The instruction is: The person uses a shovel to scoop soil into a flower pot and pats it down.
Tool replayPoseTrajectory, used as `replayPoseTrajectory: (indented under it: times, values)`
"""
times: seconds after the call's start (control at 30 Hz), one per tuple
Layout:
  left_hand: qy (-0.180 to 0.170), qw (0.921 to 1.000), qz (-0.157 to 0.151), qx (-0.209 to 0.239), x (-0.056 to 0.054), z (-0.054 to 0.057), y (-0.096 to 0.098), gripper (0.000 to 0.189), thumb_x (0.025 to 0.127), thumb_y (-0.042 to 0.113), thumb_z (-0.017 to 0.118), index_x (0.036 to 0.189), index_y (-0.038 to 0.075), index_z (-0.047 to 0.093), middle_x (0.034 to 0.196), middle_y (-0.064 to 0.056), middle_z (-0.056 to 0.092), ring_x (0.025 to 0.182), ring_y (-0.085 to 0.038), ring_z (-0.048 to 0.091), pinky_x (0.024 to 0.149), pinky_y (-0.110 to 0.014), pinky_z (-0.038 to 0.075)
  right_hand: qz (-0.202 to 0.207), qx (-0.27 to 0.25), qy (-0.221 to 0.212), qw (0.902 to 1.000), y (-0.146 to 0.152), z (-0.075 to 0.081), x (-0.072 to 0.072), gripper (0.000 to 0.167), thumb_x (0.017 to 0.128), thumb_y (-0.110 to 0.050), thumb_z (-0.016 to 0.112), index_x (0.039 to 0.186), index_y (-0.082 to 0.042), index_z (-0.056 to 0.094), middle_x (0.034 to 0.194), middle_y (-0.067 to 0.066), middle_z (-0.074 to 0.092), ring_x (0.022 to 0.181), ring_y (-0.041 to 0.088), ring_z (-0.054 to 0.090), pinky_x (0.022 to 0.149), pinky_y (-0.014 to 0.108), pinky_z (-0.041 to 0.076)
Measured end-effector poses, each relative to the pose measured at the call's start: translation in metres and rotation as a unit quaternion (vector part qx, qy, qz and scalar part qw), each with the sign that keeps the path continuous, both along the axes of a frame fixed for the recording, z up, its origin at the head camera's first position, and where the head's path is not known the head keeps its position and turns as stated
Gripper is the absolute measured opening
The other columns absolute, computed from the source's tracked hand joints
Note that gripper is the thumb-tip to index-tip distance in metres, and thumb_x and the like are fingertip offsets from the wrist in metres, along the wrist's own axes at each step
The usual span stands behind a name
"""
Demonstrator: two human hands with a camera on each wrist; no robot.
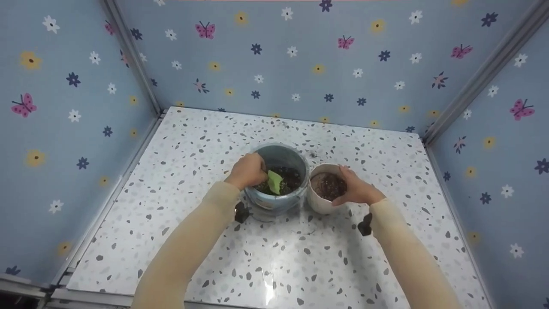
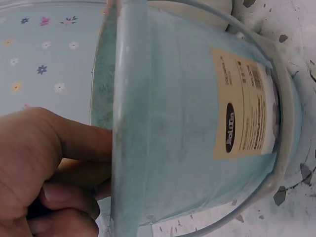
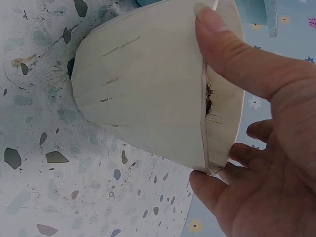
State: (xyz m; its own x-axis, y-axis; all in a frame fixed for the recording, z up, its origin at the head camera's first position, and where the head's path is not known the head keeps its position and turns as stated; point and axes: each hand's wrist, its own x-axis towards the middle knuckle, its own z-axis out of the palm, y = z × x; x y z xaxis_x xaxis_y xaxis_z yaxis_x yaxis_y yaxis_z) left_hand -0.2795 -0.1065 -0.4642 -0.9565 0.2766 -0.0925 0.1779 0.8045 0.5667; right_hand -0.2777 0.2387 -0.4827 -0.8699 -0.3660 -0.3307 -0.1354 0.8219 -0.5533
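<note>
The left hand [image 1: 248, 171] has its fingers curled round the tan handle [image 2: 81, 174] of what looks like a small tool, at the rim of a blue bucket [image 2: 182, 108]. Just right of that hand, a bright green blade [image 1: 275, 182] lies over dark soil [image 1: 291, 177] inside the bucket. The right hand [image 1: 358, 189] grips the rim of a white pot [image 1: 322, 206], thumb and fingers spread along it; the pot stands left of this hand on the speckled bench [image 1: 266, 249], with soil inside.
</note>
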Motion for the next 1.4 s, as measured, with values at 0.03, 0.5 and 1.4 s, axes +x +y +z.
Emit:
replayPoseTrajectory:
  times: [0.03,0.5,1.4]
  values:
    - [0.002,1.0000,0.000,0.001,0.000,0.001,0.000,0.002,0.074,0.006,0.069,0.073,0.007,0.071,0.066,0.000,0.063,0.059,-0.016,0.055,0.058,-0.034,0.051,0.000,-0.002,0.000,1.0000,0.000,0.001,-0.001,0.123,0.072,-0.022,0.090,0.157,-0.001,0.004,0.161,0.027,0.002,0.148,0.042,0.004,0.116,0.056,0.011]
    - [-0.011,0.9987,0.024,0.043,0.008,0.001,0.001,0.014,0.079,0.010,0.075,0.092,0.005,0.077,0.089,-0.006,0.073,0.080,-0.022,0.067,0.074,-0.039,0.056,-0.008,-0.003,-0.005,1.0000,-0.002,0.001,-0.002,0.120,0.070,-0.025,0.091,0.158,-0.004,0.012,0.161,0.026,0.002,0.147,0.044,0.007,0.114,0.059,0.016]
    - [-0.006,0.9807,0.076,0.180,0.026,-0.017,-0.007,0.021,0.083,0.020,0.077,0.098,0.004,0.077,0.094,-0.005,0.073,0.085,-0.020,0.067,0.077,-0.037,0.056,-0.003,-0.009,0.009,0.9999,0.004,-0.002,0.002,0.121,0.072,-0.026,0.090,0.157,0.001,0.008,0.161,0.028,0.005,0.147,0.044,0.006,0.115,0.058,0.012]
